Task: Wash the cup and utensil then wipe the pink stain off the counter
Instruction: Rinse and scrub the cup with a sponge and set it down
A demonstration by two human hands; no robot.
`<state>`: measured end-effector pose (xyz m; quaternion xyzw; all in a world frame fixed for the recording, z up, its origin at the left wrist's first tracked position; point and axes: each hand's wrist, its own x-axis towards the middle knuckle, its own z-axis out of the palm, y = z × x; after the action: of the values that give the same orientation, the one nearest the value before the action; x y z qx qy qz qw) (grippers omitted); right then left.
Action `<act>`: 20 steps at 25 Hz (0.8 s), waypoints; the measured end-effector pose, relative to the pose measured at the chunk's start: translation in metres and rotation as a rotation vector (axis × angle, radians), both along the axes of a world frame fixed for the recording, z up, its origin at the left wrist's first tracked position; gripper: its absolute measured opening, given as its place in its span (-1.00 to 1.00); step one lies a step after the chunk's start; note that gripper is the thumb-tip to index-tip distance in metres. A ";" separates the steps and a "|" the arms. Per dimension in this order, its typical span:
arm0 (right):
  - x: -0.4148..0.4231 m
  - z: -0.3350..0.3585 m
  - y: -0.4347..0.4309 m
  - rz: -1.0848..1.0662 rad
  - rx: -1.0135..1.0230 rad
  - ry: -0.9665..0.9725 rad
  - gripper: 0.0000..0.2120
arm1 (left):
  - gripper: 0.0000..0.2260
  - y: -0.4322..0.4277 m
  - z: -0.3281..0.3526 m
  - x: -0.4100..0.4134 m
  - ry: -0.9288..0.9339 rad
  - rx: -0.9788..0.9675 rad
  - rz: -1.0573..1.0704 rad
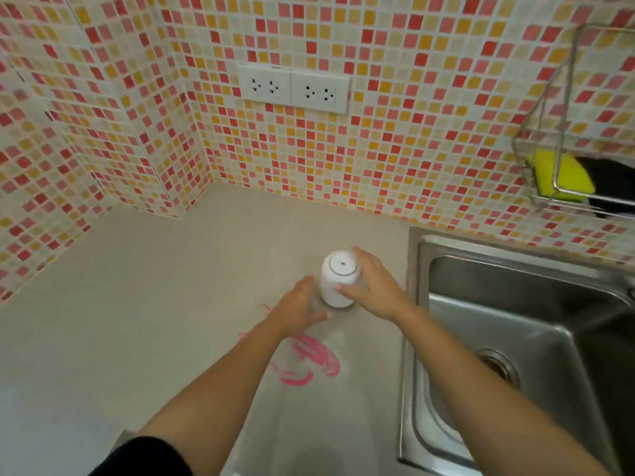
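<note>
Stood inverted on the counter [144,304], base uppermost, near the counter's right edge and just beside the sink [515,304]: a white cup [338,281]. Wrapped around its right side, thumb across the front wall and fingers behind: the right hand [372,290], closed on the cup. Set low against the cup's left side near the rim: the left hand [299,305], fingers curled, though whether truly clamped or merely steadying could not be told through the blur. No utensil visible anywhere.

Risks, as judged: a slip from a wet or smooth wall if lifted by one hand alone, with a drop onto the counter or a knock against the sink's steel edge. Also possible: a forearm or the cup's rim dragged through the pink stain [311,359], lying just nearer the counter's front edge than the cup and partly under the left wrist, spreading the smear wider or carrying it onto skin and cup.

Pale beige, matte and otherwise bare, that counter, running into a tiled corner at the back left. Behind it, mosaic wall tiles [395,159] in red, orange and cream, with a double socket plate [293,88] mounted above the back edge. At the far right, a wire rack [549,132] hung on the wall over the sink, holding a yellow sponge [563,175] and something dark beside it.
</note>
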<state>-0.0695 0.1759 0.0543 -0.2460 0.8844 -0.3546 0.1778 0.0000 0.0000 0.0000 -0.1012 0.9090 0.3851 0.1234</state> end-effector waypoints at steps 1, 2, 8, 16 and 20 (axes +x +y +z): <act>-0.004 -0.004 -0.010 0.003 0.011 -0.008 -0.09 | -0.28 -0.002 -0.005 -0.008 0.032 0.035 -0.030; -0.008 -0.007 -0.016 0.003 0.033 -0.004 -0.05 | -0.29 -0.004 -0.010 -0.014 0.051 0.063 -0.060; -0.020 -0.020 -0.011 -0.115 -0.020 -0.039 -0.11 | -0.20 -0.012 -0.030 -0.040 0.079 0.222 -0.120; -0.028 -0.019 0.000 -0.226 -0.114 -0.123 -0.19 | -0.19 0.000 -0.036 -0.058 0.095 0.255 -0.147; -0.030 -0.020 0.001 -0.235 -0.165 -0.141 -0.23 | -0.07 -0.002 -0.044 -0.059 0.078 0.260 -0.124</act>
<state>-0.0994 0.1773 0.0343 -0.1293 0.8602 -0.4609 0.1758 -0.0590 -0.0024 -0.0445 -0.0131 0.8600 0.4950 0.1235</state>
